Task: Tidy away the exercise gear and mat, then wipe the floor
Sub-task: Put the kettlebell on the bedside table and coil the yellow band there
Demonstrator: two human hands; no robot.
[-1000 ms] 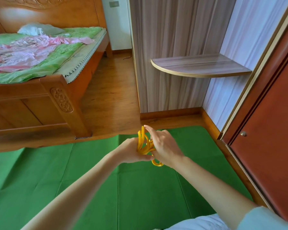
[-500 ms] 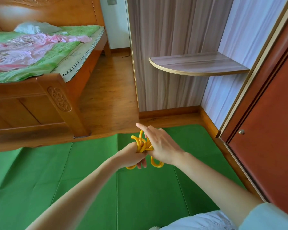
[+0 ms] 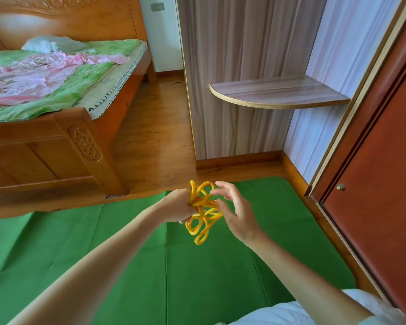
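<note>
A yellow rope (image 3: 203,215) is bunched into several loops in front of me, above the green mat (image 3: 127,266). My left hand (image 3: 178,205) grips the bundle in a fist at its middle, with loops sticking out above and hanging below. My right hand (image 3: 234,212) is just to the right of the bundle, its fingers spread and loosely bent, the fingertips touching the loops. The folding mat lies flat on the wooden floor and fills the lower part of the view.
A wooden bed (image 3: 56,127) with green and pink bedding stands at the left. A rounded wall shelf (image 3: 277,95) juts out at the right of a wood-grain panel. A red-brown door (image 3: 382,184) with a small knob runs along the right. Bare wooden floor (image 3: 155,137) lies between bed and panel.
My right hand has drawn back from the bundle and spread its fingers. More yellow loops now hang free below my left fist. Both hands shifted slightly.
</note>
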